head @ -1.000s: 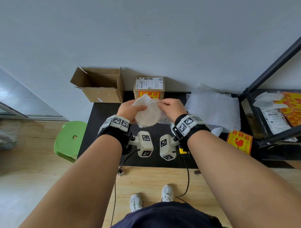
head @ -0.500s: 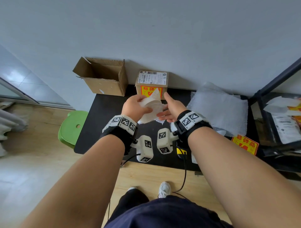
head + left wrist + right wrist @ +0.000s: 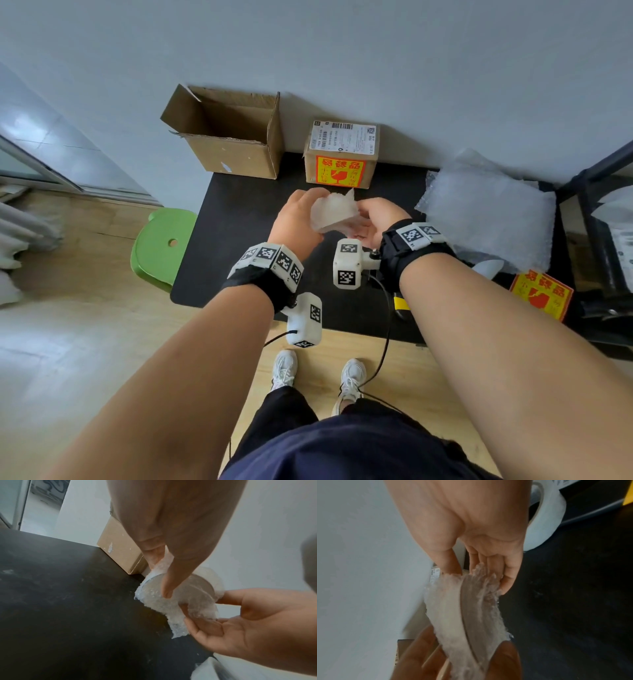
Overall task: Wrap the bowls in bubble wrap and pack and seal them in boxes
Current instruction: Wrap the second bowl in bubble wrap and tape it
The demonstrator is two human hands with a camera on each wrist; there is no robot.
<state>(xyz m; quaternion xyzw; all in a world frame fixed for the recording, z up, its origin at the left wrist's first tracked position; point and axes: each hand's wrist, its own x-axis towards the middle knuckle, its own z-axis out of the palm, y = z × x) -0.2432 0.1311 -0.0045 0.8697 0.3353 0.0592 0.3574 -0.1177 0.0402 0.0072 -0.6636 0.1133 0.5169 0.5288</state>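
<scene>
While the black desk [image 3: 239,240] carries everything else, the work itself happens in the air above its middle. At the back, against the wall, stand an open cardboard box [image 3: 236,144] and, just to its right, a sealed box [image 3: 340,157] with a red-and-yellow label. A stack of bubble wrap sheets [image 3: 486,212] lies at the right of the desk.

Between the two hands sits a bowl [image 3: 193,586], partly covered in bubble wrap [image 3: 159,601] and held clear of the desk, in front of the sealed box. It is tipped on edge: the wrist views show its round rim nearly edge-on, so its axis runs roughly level, with the mouth apparently turned toward the right hand and down.

The left hand [image 3: 298,222] has a firm grip, thumb pressed over the wrap at the rim and fingers behind. The right hand [image 3: 375,219] pinches the loose edge of the wrap between thumb and fingers.

To finish this fold well, I judge the right hand should draw that loose edge taut across the mouth while the left pins the layers already laid, leaving no bare rim before the bowl goes into the open box.
</scene>
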